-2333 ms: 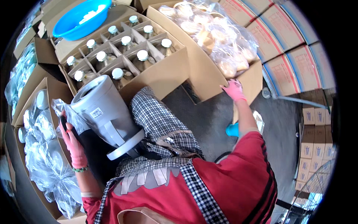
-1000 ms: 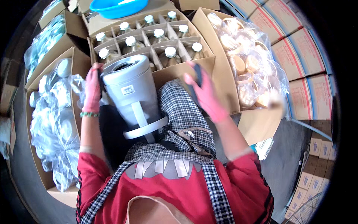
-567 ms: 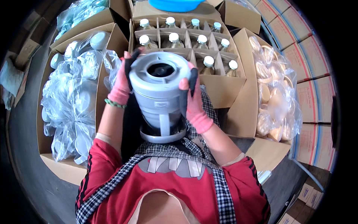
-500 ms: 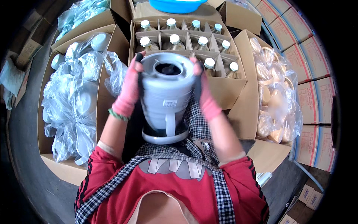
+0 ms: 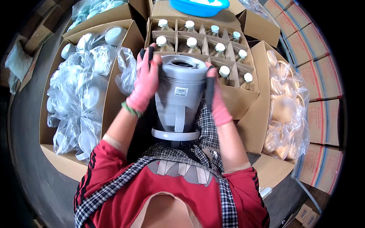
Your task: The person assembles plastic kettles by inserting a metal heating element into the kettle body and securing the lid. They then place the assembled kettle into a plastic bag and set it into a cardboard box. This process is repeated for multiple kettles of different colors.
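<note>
A grey plastic jug-shaped casing [image 5: 171, 100] with a side handle and a small white barcode label stands between my hands, over my lap. Its upper end is a broad ring around a dark round hole; a wide flat rim lies at its lower end. My left hand [image 5: 146, 81], in a pink glove with dark fingertips, presses along the casing's left side near the top. On the opposite side, my right hand [image 5: 216, 93] is gloved alike and clasps the upper edge, thumb side toward me. What carries the casing's lower end is hidden.
Ahead is a divided carton [image 5: 237, 99] of glass bottles [image 5: 192, 47] with pale caps. Cartons hold bagged grey plastic parts [image 5: 89, 95] on the left and bagged tan parts [image 5: 281, 108] on the right. Farther off are a blue basin [image 5: 199, 8] and stacked cartons [image 5: 323, 110].
The casing has tipped, so its top hole looks narrower and more of its front shows. Both hands stay at its sides; the whole view has shifted slightly.
</note>
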Demonstrator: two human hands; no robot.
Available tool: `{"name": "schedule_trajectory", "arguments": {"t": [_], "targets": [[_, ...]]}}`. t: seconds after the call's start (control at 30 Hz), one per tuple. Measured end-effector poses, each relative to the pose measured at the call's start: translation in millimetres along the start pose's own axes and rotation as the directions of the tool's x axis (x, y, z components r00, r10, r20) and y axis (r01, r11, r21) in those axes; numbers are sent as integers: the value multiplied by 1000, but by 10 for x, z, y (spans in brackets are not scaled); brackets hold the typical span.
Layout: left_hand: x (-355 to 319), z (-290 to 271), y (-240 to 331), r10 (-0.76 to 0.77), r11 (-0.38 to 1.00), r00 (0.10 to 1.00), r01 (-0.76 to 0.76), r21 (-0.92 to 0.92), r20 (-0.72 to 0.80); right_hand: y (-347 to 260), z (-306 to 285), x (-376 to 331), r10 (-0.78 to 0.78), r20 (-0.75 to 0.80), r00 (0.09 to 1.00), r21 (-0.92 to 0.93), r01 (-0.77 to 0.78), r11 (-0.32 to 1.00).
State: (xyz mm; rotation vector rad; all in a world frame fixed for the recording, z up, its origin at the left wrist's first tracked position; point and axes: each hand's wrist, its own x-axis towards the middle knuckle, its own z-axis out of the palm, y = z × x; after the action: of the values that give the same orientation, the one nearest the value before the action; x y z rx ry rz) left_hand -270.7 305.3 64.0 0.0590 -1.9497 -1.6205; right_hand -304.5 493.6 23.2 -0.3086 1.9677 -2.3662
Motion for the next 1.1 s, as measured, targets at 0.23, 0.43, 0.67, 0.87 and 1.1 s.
{"name": "schedule_trajectory", "arguments": {"t": [0.23, 0.43, 0.67, 0.87, 1.1], "targets": [[-324, -67, 745, 506, 584, 732, -680, 442, 457, -903, 188, 216, -290, 31, 957, 88, 286, 954], [-222, -346, 791, -116, 966, 988, 136, -218, 101, -1135, 496, -215, -647, 301, 701, -379, 710, 593], [-492, -423, 828, 19, 975, 999, -25, -223, -30, -1286, 545, -242, 436, 395, 809, -79, -443, 893], [-489, -405, 827, 105, 966, 993, -117, -230, -60, -1111, 718, -133, -242, 332, 912, -248, 332, 910], [-292, -472, 750, 140, 947, 984, -165, -275, -108, -1168, 948, 197, -421, 559, 714, -439, 686, 580]]}}
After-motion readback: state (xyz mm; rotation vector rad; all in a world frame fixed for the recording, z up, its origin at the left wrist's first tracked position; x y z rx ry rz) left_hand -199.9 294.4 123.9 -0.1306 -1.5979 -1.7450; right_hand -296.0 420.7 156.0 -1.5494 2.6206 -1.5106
